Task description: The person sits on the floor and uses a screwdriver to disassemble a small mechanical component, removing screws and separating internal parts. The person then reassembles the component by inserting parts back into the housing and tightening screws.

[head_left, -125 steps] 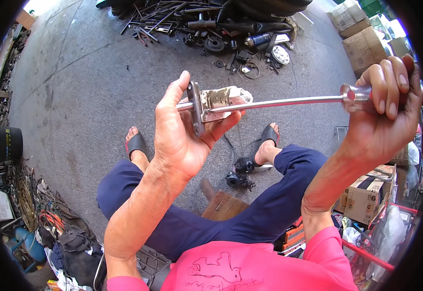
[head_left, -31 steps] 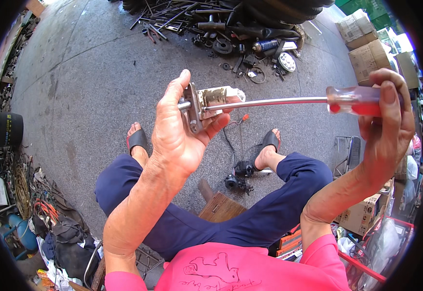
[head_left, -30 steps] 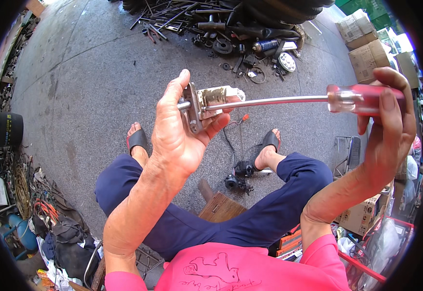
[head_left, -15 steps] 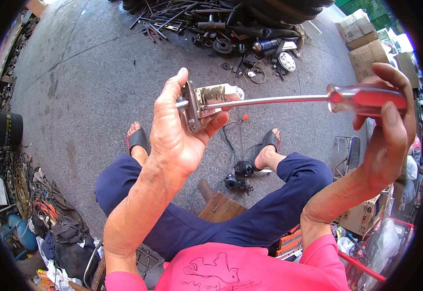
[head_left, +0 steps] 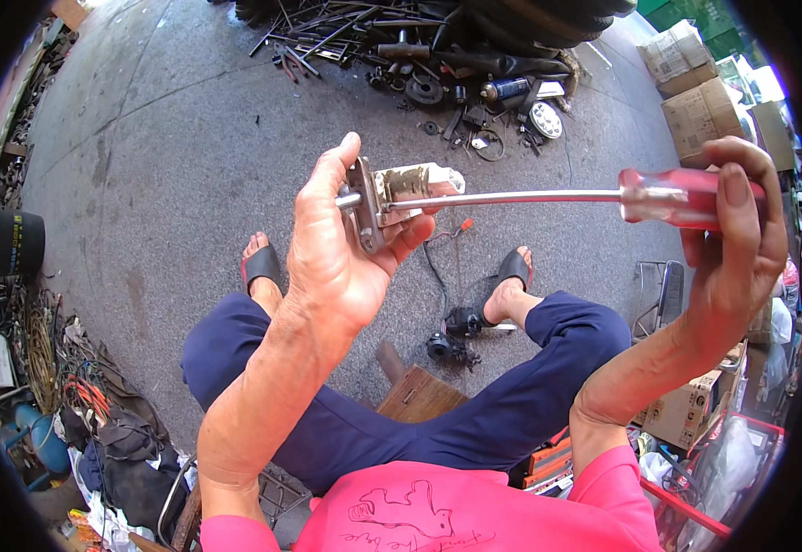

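Note:
Raised in front of me, my left hand (head_left: 332, 253) grips a small metal part (head_left: 365, 204) with a flat plate, a short rod on its left and a white, dirt-streaked block (head_left: 416, 182) on its right. My right hand (head_left: 741, 221) is wrapped round the clear red handle of a long screwdriver (head_left: 530, 196). The shaft runs leftward, nearly level, and its tip meets the plate just below the white block. Whether the tip sits in a screw is too small to tell.
Below, black switch-like parts with cables (head_left: 451, 345) lie on the floor by a wooden block (head_left: 419, 394). Metal rods and scrap (head_left: 401, 55) are heaped ahead. Cardboard boxes (head_left: 700, 115) stand right; at left are a black bucket (head_left: 19, 244) and clutter.
My right-hand fingers have shifted their grip on the screwdriver handle, and the handle has turned. The metal part in my left hand has barely moved.

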Demonstrator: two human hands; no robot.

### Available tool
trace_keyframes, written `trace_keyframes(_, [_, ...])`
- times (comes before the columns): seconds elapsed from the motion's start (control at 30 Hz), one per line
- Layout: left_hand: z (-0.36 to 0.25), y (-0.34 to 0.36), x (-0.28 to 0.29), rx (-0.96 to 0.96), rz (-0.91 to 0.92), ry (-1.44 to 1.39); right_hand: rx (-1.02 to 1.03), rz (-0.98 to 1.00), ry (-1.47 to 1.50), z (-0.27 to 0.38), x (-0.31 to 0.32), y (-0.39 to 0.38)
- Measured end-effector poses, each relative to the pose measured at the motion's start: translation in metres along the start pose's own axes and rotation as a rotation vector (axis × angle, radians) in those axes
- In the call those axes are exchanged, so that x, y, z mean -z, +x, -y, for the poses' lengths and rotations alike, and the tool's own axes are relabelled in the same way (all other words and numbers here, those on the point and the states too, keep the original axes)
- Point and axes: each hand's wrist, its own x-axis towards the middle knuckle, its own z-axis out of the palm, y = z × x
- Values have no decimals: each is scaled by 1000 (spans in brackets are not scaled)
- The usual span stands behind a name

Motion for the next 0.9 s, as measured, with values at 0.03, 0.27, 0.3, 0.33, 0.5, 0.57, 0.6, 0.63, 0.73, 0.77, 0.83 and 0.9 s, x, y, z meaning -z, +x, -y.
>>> trace_keyframes(0.03, [0, -1, -2, 4, -4, 13, 33, 6, 70, 0, 0, 0])
trace_keyframes(0.27, [-1, -2, -3, 1, -37, 23, -14, 66, -20, 1, 2, 1])
trace_keyframes(0.3, [-1, -1, -2, 7, -38, 22, -20, 52, -54, 1, 1, 0])
trace_keyframes(0.33, [-1, -1, -2, 8, -18, 1, -25, 39, -87, 1, 0, 0])
trace_keyframes(0.5, [-2, -1, -2, -7, 14, -36, 148, 99, 214, 0, -4, 1])
trace_keyframes(0.57, [-1, -1, 0, -1, 0, -31, 77, 64, 83, 3, -5, -1])
trace_keyframes(0.6, [-1, -1, 1, 1, -7, -29, 2, 48, -28, 5, -5, -1])
trace_keyframes(0.63, [0, -1, 2, 1, -7, -27, -47, 41, -91, 7, -6, -2])
trace_keyframes(0.73, [0, 0, 2, 2, 3, -27, 48, 67, -3, 5, -5, -1])
trace_keyframes(0.77, [0, 0, 1, 0, 11, -29, 101, 64, 73, 5, -6, -1])
trace_keyframes(0.83, [-1, -1, -1, -2, 19, -33, 199, 53, 242, 4, -11, -1])
trace_keyframes(0.9, [-2, -2, -2, -5, 18, -37, 121, 21, 178, 9, -14, -2])
